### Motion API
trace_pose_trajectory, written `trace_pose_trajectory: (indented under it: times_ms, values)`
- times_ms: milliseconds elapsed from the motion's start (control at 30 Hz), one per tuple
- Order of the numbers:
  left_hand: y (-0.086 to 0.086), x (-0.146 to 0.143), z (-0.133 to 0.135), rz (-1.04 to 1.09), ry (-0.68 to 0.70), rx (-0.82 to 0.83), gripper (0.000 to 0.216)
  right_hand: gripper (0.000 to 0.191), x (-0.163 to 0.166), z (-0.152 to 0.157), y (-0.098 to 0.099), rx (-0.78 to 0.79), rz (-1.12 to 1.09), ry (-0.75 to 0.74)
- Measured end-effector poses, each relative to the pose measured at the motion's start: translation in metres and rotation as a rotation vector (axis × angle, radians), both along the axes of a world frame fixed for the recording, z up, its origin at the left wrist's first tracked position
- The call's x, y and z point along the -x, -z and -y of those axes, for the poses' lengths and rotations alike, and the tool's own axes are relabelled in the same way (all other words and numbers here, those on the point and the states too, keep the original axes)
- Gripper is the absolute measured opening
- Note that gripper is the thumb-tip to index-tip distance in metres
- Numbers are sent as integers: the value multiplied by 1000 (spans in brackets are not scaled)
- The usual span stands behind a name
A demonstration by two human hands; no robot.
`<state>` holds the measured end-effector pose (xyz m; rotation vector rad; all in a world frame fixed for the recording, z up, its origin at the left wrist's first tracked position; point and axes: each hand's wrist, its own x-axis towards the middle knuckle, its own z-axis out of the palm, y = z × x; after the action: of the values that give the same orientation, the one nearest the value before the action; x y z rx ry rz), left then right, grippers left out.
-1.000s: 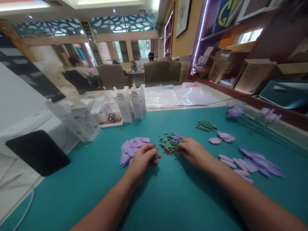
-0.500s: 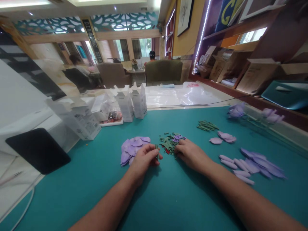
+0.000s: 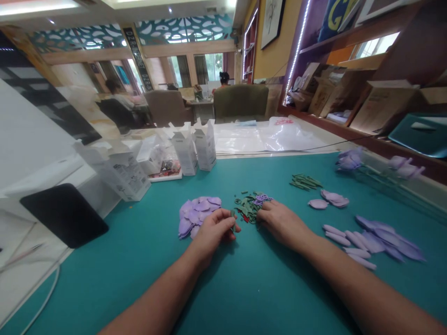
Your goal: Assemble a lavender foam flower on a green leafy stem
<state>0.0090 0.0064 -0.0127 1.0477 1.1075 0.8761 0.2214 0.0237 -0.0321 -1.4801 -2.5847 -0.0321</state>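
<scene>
My left hand [image 3: 213,231] rests on the teal table mat [image 3: 244,284] with its fingers pinched round a small green piece [image 3: 233,217]. Just left of it lies a heap of purple petals [image 3: 196,212]. My right hand [image 3: 281,222] lies knuckles up at the near edge of a small pile of green and purple parts [image 3: 251,204], fingers curled into the pile; what they hold, if anything, is hidden.
Green stems [image 3: 303,182] and more purple petals [image 3: 331,198] lie to the right, long petals [image 3: 377,237] nearer. Finished purple flowers [image 3: 349,159] sit at the far right edge. White cartons [image 3: 195,146] stand at the back left, a black pad [image 3: 64,214] at left. People sit far behind.
Both hands have stayed at the parts pile; the view has drifted slightly, shifting everything a little to the right.
</scene>
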Motion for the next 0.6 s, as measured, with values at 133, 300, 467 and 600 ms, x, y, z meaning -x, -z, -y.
trace_pose_trajectory:
  times_ms: [133, 300, 467, 600]
  values:
    - [0, -1, 0, -9, 12, 25, 25, 18, 2, -1, 1, -56, 80, -20]
    - [2, -1, -1, -24, 30, 16, 28, 17, 3, -1, 6, -135, 99, -19]
    - [0, -1, 1, -87, 55, -40, 23, 12, 6, 4, 0, -71, -232, 14]
    - [-1, -2, 2, -134, 86, -101, 18, 11, 14, 10, -6, 229, -701, 104]
